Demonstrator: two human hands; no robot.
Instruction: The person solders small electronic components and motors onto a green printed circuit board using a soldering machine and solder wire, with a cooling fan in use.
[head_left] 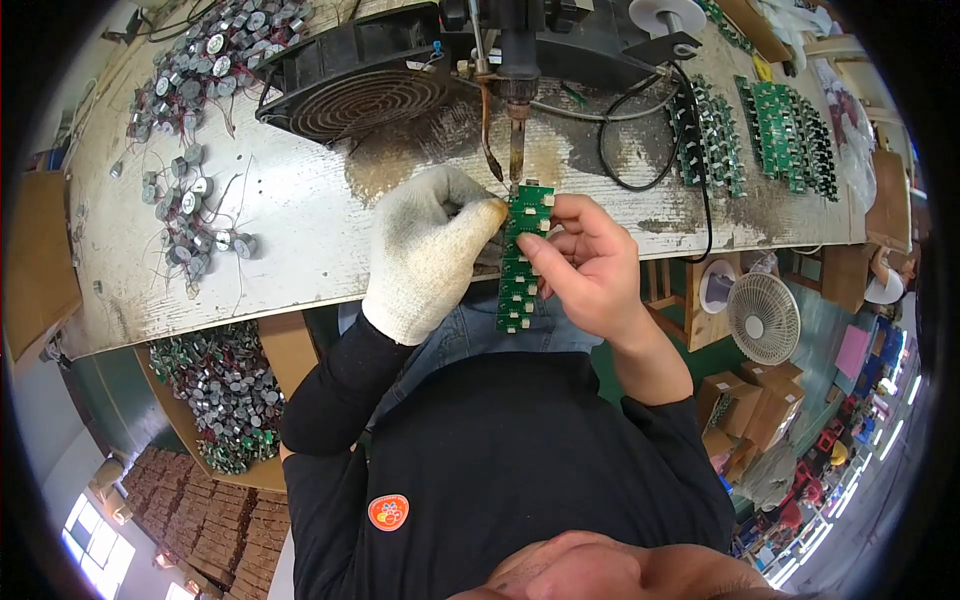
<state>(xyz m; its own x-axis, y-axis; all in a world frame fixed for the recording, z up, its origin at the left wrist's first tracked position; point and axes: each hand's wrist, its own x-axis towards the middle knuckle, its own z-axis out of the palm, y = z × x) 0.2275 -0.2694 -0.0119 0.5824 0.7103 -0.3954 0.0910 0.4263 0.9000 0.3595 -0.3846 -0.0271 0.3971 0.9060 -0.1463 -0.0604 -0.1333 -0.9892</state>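
A long strip of green circuit boards (pixel 515 285) with small white connectors is held upright over the table's front edge by my bare right hand (pixel 598 265), thumb on its face and fingers behind. My left hand (pixel 425 245), in a white knit glove, is closed in a pinch at the strip's upper left edge. What sits between those fingertips is too small to make out. Just above the strip's far end, a soldering iron (pixel 517 145) points down, its tip close to the board. Beside it a thin curved feed tube (pixel 488 135) ends near the same spot.
Black fans (pixel 365 85) stand behind the iron. Small round motors with wires (pixel 190 205) lie on the left of the worn white table (pixel 310 240); more fill a box (pixel 215 400) below. Board strips (pixel 785 130) and a black cable (pixel 705 170) lie to the right.
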